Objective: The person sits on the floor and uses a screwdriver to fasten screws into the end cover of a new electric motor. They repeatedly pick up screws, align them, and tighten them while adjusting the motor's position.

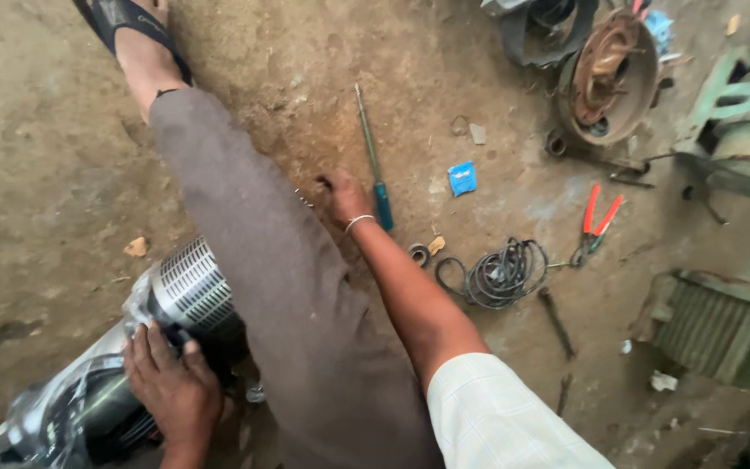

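Currently:
- left hand (174,388) spread flat on plastic-wrapped motor (123,365), wrap on
- right hand (340,195) curled, pinching small metal piece (304,199) off dirt floor (45,174)
- screwdriver (373,159), pliers (596,224) lying untouched

The left hand (171,386) rested on a plastic-wrapped motor (132,347). The right hand (340,195) reached to the dirt floor (45,174) beside a long screwdriver (373,161), fingers curled.

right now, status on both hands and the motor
Left hand resting on the plastic-wrapped motor. Right hand down on the dirt floor beside the screwdriver, fingers curled. Leg stretched between the two hands.
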